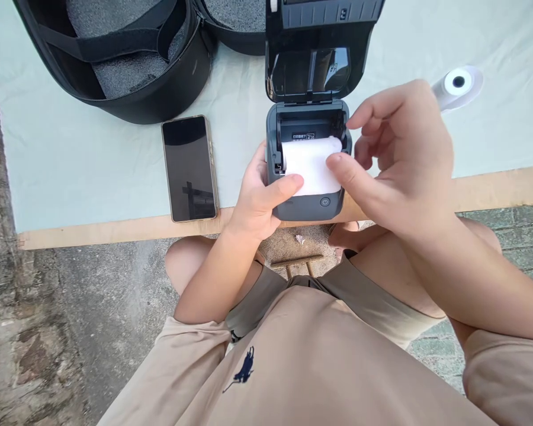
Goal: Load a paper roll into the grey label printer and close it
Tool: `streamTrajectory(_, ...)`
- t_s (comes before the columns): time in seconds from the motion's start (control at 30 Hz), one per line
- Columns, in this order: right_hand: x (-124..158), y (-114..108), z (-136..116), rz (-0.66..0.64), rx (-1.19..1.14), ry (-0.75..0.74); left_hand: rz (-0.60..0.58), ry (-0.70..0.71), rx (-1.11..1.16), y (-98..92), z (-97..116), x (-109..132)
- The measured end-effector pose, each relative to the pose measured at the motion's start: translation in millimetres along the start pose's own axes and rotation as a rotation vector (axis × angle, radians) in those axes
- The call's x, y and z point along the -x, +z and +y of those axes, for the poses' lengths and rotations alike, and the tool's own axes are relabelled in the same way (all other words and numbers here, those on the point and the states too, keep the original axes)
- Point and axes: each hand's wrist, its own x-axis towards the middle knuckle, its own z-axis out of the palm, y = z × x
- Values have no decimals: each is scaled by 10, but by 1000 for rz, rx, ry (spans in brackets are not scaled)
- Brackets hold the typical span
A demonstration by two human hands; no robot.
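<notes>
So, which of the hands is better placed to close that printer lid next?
Probably the right hand: it's beside the printer, nearer the raised lid. The left hand grips the printer, its thumb on the paper.

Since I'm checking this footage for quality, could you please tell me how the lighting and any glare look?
All in the head view: the light looks soft, with no hard shadows on the pale cloth; the phone screen carries a dark reflection; the raised black lid shows bright reflections; the central white paper is nearly washed out.
</notes>
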Motion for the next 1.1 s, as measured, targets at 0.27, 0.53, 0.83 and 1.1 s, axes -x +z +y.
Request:
streamTrajectory(0.27, 37, -12, -8, -191, -169, 211, 18, 12, 4, 11, 2, 6)
streamTrajectory(0.53, 38, 15, -8, -168, -354, 198, -10, 14, 16, -14, -21, -3)
streamTrajectory(0.83, 10, 26, 33, -212, -398, 294, -41, -34, -81, -12, -19, 17)
streamTrajectory(1.1, 32, 16, -11, -288, -366, 172, 19, 0, -60, -2, -5, 29)
